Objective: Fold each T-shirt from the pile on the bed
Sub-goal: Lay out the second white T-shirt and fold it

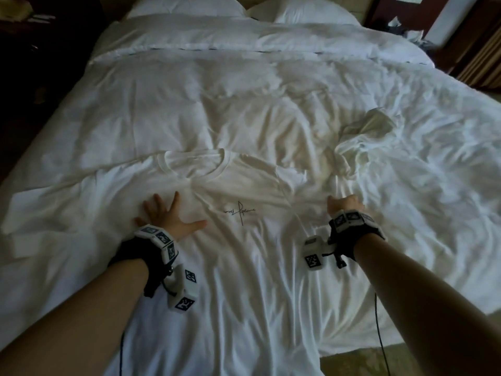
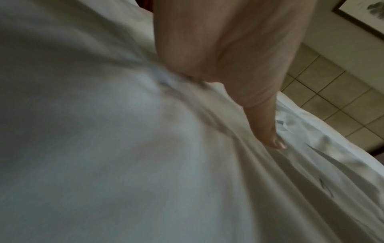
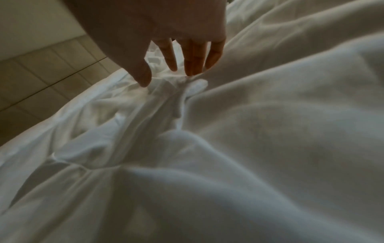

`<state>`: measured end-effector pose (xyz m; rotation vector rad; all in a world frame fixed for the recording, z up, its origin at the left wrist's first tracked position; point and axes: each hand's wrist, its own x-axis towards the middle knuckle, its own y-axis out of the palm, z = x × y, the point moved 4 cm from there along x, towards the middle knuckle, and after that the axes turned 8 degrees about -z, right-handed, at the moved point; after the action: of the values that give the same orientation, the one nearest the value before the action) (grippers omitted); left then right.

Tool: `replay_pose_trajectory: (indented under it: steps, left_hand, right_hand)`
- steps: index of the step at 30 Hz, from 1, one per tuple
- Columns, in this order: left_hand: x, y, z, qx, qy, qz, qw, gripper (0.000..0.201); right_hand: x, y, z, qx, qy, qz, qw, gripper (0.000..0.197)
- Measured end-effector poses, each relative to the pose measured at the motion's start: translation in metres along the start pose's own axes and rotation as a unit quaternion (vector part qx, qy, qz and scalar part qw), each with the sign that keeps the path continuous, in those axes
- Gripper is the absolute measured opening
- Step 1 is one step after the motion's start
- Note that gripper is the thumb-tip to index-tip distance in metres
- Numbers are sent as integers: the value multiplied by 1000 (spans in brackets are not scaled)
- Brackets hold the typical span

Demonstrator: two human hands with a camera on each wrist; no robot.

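A white T-shirt (image 1: 244,240) with a small black signature print (image 1: 240,211) lies spread face up on the white bed (image 1: 189,104), collar toward the pillows (image 1: 187,5). The left hand (image 1: 168,217) presses flat on the shirt's chest, fingers splayed and straight. The right hand (image 1: 344,204) rests at the shirt's right side with fingers extended, fingertips (image 3: 192,69) touching bunched fabric. A second crumpled white T-shirt (image 1: 363,139) lies nearby, beyond the right hand.
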<state>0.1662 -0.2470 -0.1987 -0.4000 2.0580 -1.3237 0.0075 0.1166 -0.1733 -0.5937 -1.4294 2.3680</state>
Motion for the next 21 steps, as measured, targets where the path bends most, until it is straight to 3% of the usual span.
replay_pose_trajectory:
  steps: [5,9,14,15,18,19,21]
  left_hand:
    - [1,9,-17,6,8,-14,1000,111]
    - [4,10,-23,9,4,-33,999,107]
    - [5,6,-25,-46,11,-71,996,94]
    - [5,5,-24,-54,12,-76,996,93]
    - [5,0,-20,-69,5,-91,993,89]
    - [6,-2,-18,-71,4,-94,993,87]
    - [6,-6,-13,-79,4,-98,992,83]
  right_hand:
    - [22,16,-6,111,22,76,991,52]
    - [18,27,-3,240,73,160,955,37]
    - [18,25,14,210,13,180,961,31]
    - [19,25,16,204,3,187,961,36]
    - [38,50,14,208,2,222,953,81]
    - [31,50,18,222,-2,233,947,76]
    - [-3,35,34,263,7,250,932,36]
